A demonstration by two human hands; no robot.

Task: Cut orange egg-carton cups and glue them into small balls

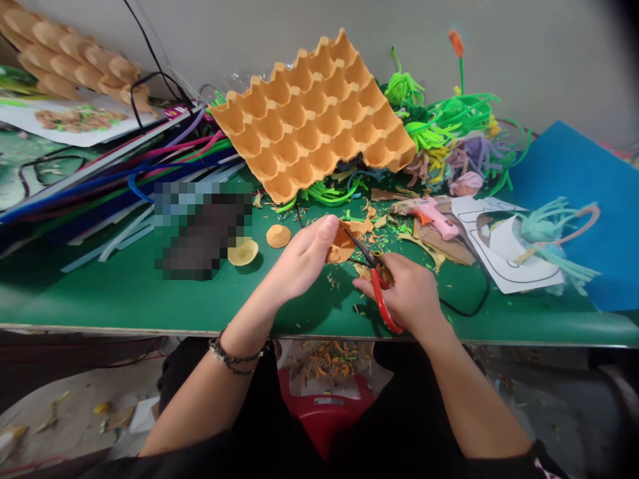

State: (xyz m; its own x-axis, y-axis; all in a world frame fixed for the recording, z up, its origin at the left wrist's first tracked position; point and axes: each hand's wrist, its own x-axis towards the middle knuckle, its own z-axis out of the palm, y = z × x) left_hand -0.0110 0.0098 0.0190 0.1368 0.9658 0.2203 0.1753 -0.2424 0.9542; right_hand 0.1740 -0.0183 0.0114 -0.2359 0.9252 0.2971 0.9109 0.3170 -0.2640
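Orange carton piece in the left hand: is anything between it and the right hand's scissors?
Nothing visible is. The left hand holds the carton piece, and the scissors in the right hand overlap it in this view. Scraps lie around on the green table, not between them.

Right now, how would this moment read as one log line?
left hand: holds orange piece | right hand: grips red-handled scissors at that piece | beyond the hands: egg tray, pink glue gun

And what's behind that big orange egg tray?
Green fuzzy stems show to the right of the egg tray and below its lower edge. Whatever lies fully behind it is covered, so I can't tell.
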